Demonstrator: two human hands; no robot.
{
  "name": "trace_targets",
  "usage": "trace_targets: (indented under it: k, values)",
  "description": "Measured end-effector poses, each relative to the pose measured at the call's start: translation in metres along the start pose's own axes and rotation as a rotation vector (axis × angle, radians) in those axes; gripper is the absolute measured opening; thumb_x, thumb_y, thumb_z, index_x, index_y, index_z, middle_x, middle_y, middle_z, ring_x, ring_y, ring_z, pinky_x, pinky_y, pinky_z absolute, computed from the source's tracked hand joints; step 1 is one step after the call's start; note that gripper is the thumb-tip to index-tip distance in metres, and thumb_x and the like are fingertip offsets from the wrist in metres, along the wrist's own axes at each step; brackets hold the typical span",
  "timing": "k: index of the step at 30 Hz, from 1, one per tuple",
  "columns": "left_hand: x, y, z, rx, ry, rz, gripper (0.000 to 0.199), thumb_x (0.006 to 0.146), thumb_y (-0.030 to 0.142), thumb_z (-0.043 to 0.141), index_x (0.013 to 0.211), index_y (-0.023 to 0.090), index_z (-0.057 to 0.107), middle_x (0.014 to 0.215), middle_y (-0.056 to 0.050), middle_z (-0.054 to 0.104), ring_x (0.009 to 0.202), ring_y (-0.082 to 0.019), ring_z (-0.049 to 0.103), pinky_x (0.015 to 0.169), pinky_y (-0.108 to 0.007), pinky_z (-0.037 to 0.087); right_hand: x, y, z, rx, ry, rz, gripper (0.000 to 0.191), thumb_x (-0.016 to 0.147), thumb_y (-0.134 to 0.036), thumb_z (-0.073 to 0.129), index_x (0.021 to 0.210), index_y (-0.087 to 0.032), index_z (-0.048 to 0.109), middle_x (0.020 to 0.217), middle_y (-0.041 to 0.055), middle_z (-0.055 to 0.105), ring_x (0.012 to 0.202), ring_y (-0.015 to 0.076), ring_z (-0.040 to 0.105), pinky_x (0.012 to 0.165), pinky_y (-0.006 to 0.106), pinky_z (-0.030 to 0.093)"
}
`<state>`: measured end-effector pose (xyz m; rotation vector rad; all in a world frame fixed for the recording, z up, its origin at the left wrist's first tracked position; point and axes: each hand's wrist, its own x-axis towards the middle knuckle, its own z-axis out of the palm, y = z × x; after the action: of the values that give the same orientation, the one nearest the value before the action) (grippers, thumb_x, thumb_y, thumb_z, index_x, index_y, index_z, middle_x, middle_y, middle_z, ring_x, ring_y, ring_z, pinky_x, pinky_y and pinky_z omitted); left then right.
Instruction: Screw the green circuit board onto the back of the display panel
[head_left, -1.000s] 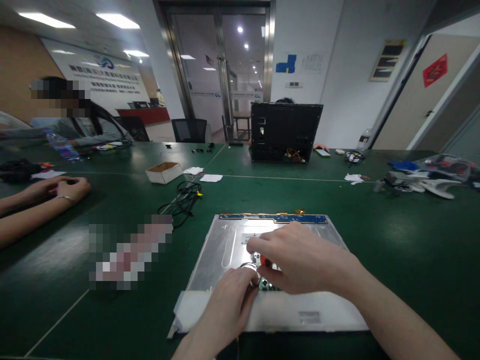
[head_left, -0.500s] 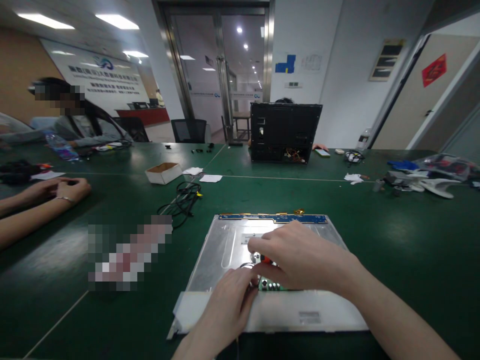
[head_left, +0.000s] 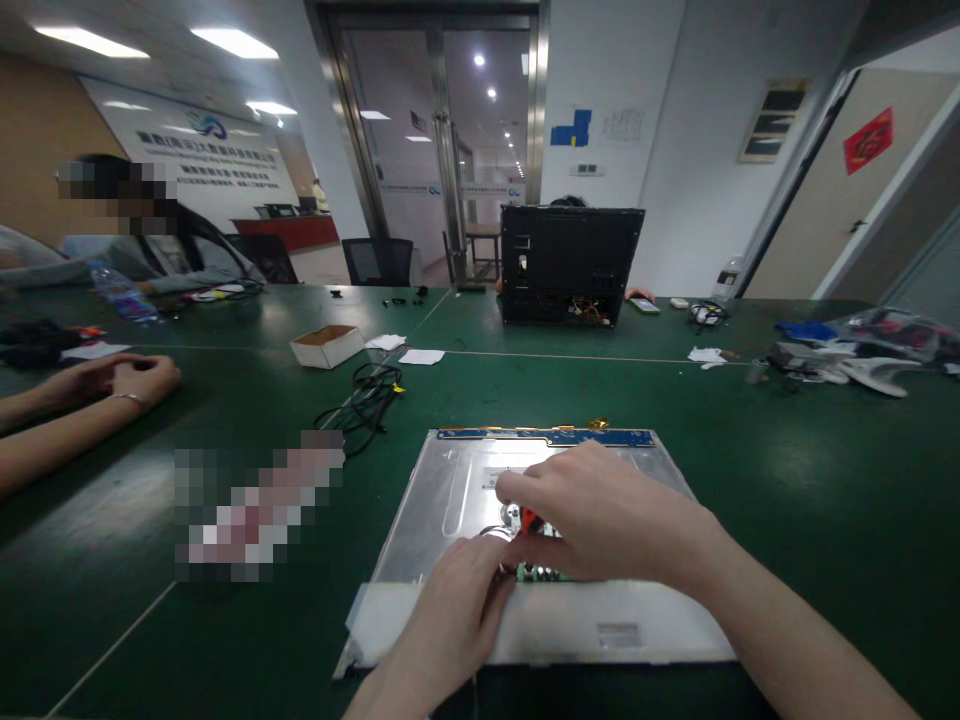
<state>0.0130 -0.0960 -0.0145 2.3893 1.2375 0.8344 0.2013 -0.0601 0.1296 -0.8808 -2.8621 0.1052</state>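
A bare LCD panel (head_left: 427, 520) lies flat on the table in front of me, its metal back up. A blue circuit strip (head_left: 540, 437) runs along its far edge, and a green circuit board (head_left: 547, 573) sits on its near half. My right hand (head_left: 600, 510) is closed around a red-and-black screwdriver (head_left: 531, 521) over the board; the tool's tip is hidden. Low on the board's left side, my left hand (head_left: 466, 592) has its fingers drawn together against the right hand's fingertips. What they pinch there is hidden. Dark wires show just beyond them.
Black cables (head_left: 367, 400) lie beyond the panel to the left, near an open cardboard box (head_left: 328, 346). Another person's hands (head_left: 135, 380) rest at left. A large black monitor housing (head_left: 570, 265) stands at the back. Plastic parts (head_left: 832, 362) lie at far right.
The screwdriver's handle has turned slightly in my right hand, showing more red. The right thumb has shifted a little toward the left fingers. My left hand stays nearly still.
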Motion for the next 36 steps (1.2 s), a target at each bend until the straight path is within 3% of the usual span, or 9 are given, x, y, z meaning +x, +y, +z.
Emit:
trace_targets:
  k: [6,13,22,36]
  values:
    - [-0.0012,-0.0014,0.0011,0.003,-0.031,-0.016,0.016,0.087,0.011,0.043,0.096,0.021,0.052,0.088,-0.004,0.063,0.079,-0.021,0.06,0.07,-0.033,0.044,0.0002,-0.0014,-0.0018,-0.017,-0.006,-0.006,0.012,0.086,-0.027,0.055,0.094,-0.019,0.055,0.081,0.0019,0.068,0.064,0.0148,0.057,0.051,0.028,0.02]
    - [-0.0003,-0.0006,-0.0002,0.005,-0.051,-0.038,0.015,0.087,0.011,0.042,0.092,0.021,0.052,0.087,-0.005,0.063,0.08,-0.022,0.059,0.07,-0.033,0.044,-0.0023,-0.0032,-0.0055,0.005,-0.029,-0.056,0.013,0.084,-0.023,0.051,0.096,-0.018,0.052,0.083,0.0025,0.066,0.064,0.0139,0.053,0.05,0.028,0.022]
    - [0.0003,0.0004,-0.0014,-0.001,0.01,0.018,0.017,0.086,0.011,0.044,0.097,0.021,0.053,0.093,-0.005,0.064,0.084,-0.022,0.061,0.071,-0.033,0.045,0.0007,-0.001,-0.0012,0.008,0.005,-0.027,0.022,0.089,-0.041,0.054,0.092,-0.019,0.055,0.075,0.0022,0.067,0.065,0.0158,0.059,0.051,0.027,0.023]
    - [-0.0007,-0.0006,0.0004,-0.01,-0.016,-0.023,0.019,0.086,0.01,0.044,0.097,0.021,0.055,0.09,-0.006,0.065,0.082,-0.022,0.061,0.072,-0.033,0.046,0.0007,-0.0015,-0.0014,-0.032,-0.008,-0.016,0.015,0.087,-0.031,0.056,0.095,-0.019,0.057,0.079,0.0021,0.068,0.064,0.0158,0.059,0.05,0.028,0.021]
